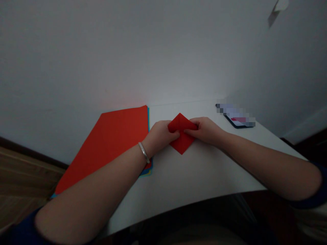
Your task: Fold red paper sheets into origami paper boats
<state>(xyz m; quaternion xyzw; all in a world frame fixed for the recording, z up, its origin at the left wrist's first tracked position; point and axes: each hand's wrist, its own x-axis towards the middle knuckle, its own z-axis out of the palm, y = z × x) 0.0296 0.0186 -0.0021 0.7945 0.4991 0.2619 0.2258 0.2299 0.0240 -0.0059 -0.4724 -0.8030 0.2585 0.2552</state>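
A small piece of folded red paper (181, 144), diamond-shaped with a vertical crease, is held up over the white table. On its left side my left hand (162, 133) grips it, thumb on the near face and fingers behind, out of sight. The right corner is pinched by my right hand (205, 130), whose thumb also lies across the face. Both thumbs point toward the middle crease. A silver bangle (144, 152) circles my left wrist.
Left of the hands lies a stack of coloured paper (117, 136), red on top, blue and yellow edges showing below. A phone (236, 117) rests at the table's back right. The white table (178, 183) meets a grey wall (163, 51) behind.
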